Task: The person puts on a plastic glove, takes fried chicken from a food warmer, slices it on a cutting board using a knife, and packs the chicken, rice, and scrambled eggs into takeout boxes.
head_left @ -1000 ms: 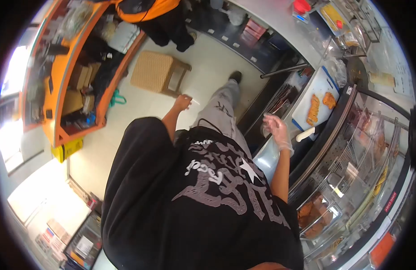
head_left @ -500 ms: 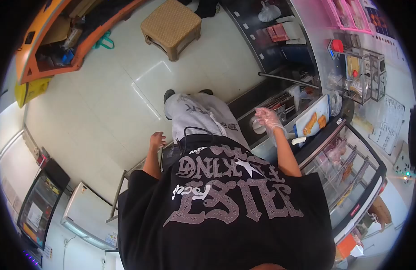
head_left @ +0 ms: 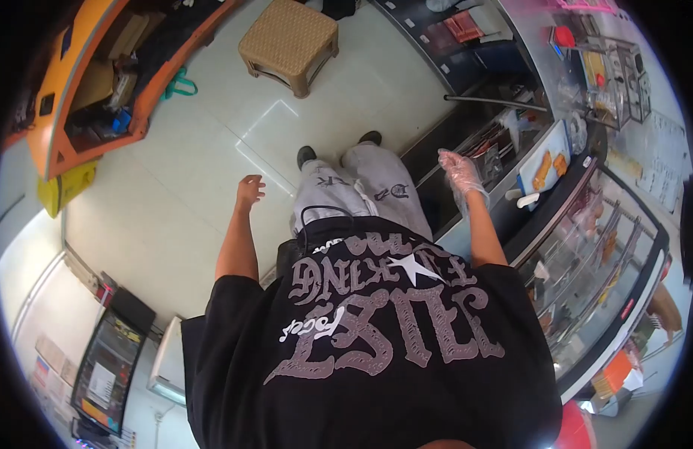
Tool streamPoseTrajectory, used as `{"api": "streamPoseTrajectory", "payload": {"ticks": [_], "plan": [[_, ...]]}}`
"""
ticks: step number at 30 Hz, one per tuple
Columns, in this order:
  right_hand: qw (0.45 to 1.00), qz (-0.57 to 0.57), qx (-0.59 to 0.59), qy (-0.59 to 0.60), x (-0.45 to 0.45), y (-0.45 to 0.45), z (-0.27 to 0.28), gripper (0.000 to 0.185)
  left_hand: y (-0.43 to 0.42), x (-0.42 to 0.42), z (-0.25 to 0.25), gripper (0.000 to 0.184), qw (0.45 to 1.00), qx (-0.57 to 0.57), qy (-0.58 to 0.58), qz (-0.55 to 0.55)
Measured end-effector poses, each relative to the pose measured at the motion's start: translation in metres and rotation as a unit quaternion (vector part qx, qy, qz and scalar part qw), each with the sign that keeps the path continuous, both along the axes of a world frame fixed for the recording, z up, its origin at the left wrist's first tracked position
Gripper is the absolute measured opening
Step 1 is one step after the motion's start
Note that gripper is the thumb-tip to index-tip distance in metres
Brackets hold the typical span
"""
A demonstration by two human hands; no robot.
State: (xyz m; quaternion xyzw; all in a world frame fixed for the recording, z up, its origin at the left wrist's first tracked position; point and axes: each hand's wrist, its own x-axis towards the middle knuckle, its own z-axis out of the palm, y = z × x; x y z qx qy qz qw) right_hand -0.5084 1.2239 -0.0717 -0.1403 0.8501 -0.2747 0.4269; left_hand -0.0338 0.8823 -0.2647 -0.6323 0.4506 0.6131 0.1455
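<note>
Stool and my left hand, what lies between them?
In the head view, only pale floor with bright lines, likely reflections, lies between your left hand and the stool; no object stands there.

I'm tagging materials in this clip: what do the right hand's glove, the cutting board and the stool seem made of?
Disposable glove: thin, glossy plastic film, see-through and wrinkled.
Cutting board: probably smooth plastic, from its even white face.
Stool: likely moulded plastic; woven-patterned seat, slight sheen, though wicker remains possible.
</note>
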Motion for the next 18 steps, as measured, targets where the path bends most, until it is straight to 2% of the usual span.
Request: {"api": "streamPoseTrajectory", "payload": {"ticks": [1, 2, 3, 4, 6, 8, 10, 13, 15, 18], "plan": [[0.998, 0.036, 0.027, 0.035, -0.006, 0.005, -0.002, 0.035, -0.017, -0.008, -0.001, 0.035, 1.0, -0.001, -0.003, -0.008], [0.998, 0.036, 0.005, 0.056, -0.01, 0.011, -0.008, 0.037, -0.03, -0.011, -0.017, 0.036, 0.999, -0.005, 0.034, 0.005], [0.998, 0.005, -0.054, 0.02, -0.018, 0.017, -0.013, 0.038, -0.045, -0.011, -0.027, 0.037, 0.997, -0.016, 0.066, 0.022], [0.997, 0.031, -0.039, 0.055, -0.037, 0.031, -0.035, 0.04, -0.052, -0.028, -0.017, 0.035, 0.996, -0.048, 0.072, 0.023], [0.999, -0.009, -0.012, 0.044, -0.066, 0.035, -0.036, 0.044, -0.06, -0.067, -0.002, 0.031, 0.994, -0.077, 0.079, -0.002], [0.997, -0.025, -0.038, 0.067, -0.102, 0.042, -0.043, 0.045, -0.056, -0.115, 0.018, 0.029, 0.994, -0.086, 0.056, -0.039], [0.996, -0.084, -0.022, 0.014, -0.14, 0.037, -0.04, 0.047, -0.045, -0.156, 0.032, 0.029, 0.993, -0.082, 0.057, -0.058], [0.992, -0.119, -0.021, 0.019, -0.21, 0.034, -0.052, 0.047, -0.012, -0.22, 0.048, 0.027, 0.992, -0.074, 0.048, -0.091], [0.99, -0.12, -0.042, 0.061, -0.263, 0.04, -0.088, 0.048, 0.007, -0.257, 0.06, 0.026, 0.991, -0.068, 0.062, -0.102], [0.984, -0.106, -0.032, 0.142, -0.317, 0.049, -0.12, 0.051, 0.038, -0.298, 0.061, 0.024, 0.976, -0.083, 0.04, -0.198]]}}
